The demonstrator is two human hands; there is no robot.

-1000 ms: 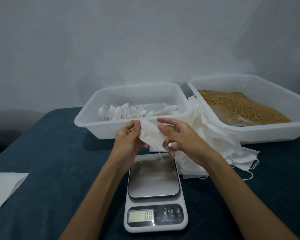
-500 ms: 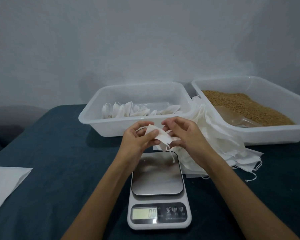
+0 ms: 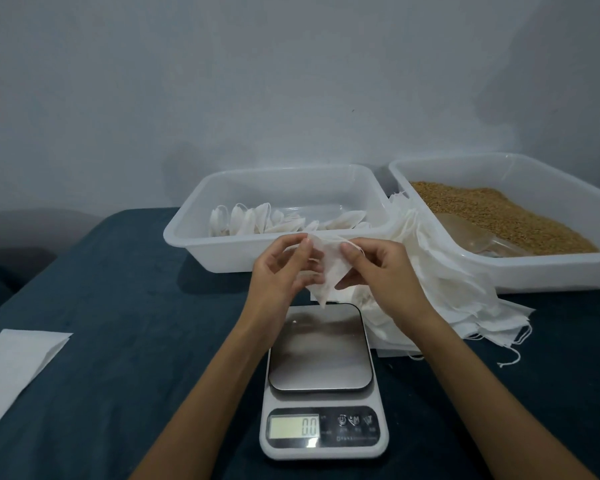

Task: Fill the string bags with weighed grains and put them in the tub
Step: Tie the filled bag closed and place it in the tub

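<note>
Both hands hold one small white fabric string bag (image 3: pixel 328 271) in the air above the far edge of the white digital kitchen scale (image 3: pixel 321 382); the left hand (image 3: pixel 281 271) pinches the bag's upper left edge between thumb and fingers, and the right hand (image 3: pixel 381 271) pinches its upper right edge, thumb on the cloth; the bag hangs crumpled between them, its lower tip just over the scale's steel platform; the scale display reads 0.0, and the scale stands on the dark blue counter (image 3: pixel 125 306); behind the hands sits a white plastic tub (image 3: pixel 281 188) with a row of filled white bags (image 3: pixel 257 221) inside; to its right a second white plastic tub (image 3: pixel 520 271) holds brown grains (image 3: pixel 492 209) and a clear plastic scoop (image 3: pixel 471 233); a loose heap of empty white string bags (image 3: pixel 447 299) lies between tubs and scale; a flat white sheet (image 3: pixel 11 365) lies at the counter's left edge.
</note>
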